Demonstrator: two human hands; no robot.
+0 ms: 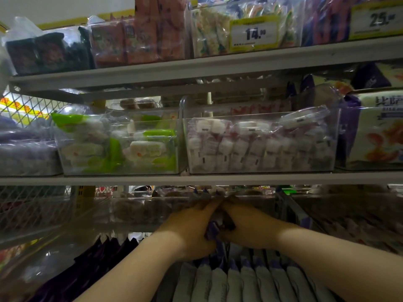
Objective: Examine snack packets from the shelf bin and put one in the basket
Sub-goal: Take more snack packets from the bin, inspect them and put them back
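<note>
- Head view: the examining step was judged to be in hand. A purple-topped pale plastic snack packet was held just above the row of like packets on the lowest level.
- The left hand and right hand were brought together, fingers curled on that packet from either side.
- Lifting it clear was judged next; no basket was seen.

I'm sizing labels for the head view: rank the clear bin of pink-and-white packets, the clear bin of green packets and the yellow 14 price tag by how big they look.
1. Bin of pink-and-white packets, the widest.
2. Bin of green packets, somewhat narrower, on the same shelf.
3. Yellow 14 price tag, clearly the smallest.
</note>
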